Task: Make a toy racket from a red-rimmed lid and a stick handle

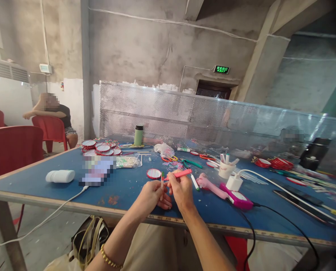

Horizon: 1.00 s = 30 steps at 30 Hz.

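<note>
My left hand (153, 194) is closed around a narrow whitish stick (162, 184), held upright, with green at its top end. In my right hand (180, 189) there is a pinkish-red marker pen (183, 174), tilted, its left end close to the stick. Both hands are over the front edge of the blue table (139, 197). Just behind them lies a small round disc with a red rim (153, 173). A white pen with a green end (195, 182) rests right of my right hand, beside a pink glue gun (213, 187).
Left are a white bottle (60, 176), a phone on a cable (97, 173) and piled red-rimmed discs (103, 148). A green flask (138, 135) stands behind. To the right are a cup of pens (226, 170), a white charger (234, 183) and a magenta box (238, 197) with trailing cords.
</note>
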Tool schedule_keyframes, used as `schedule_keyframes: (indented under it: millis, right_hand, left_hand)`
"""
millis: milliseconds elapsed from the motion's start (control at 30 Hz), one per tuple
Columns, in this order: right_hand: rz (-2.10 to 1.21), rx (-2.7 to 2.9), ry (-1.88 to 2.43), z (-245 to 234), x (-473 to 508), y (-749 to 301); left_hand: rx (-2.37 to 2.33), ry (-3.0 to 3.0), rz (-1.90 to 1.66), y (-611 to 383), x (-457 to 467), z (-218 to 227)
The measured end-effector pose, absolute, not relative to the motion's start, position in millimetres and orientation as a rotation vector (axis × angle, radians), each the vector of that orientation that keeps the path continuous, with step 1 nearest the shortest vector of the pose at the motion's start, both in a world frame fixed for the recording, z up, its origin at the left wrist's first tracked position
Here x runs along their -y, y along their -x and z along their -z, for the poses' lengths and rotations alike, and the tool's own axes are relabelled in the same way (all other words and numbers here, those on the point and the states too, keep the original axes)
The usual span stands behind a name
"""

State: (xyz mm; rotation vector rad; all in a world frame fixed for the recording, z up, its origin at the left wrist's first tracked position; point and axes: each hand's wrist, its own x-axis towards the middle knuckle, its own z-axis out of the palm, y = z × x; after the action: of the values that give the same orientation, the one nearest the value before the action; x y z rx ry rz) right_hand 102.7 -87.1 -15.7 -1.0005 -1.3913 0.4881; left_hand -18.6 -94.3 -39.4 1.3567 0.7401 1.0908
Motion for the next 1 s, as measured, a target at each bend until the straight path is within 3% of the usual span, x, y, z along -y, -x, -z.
schedule_keyframes:
  millis: [1000]
  right_hand:
    - [-0.485,1.415,0.972,15.9,87.7,-103.3]
  left_hand:
    - [-0.733,-1.373,-1.072,20.8,99.5,31.5]
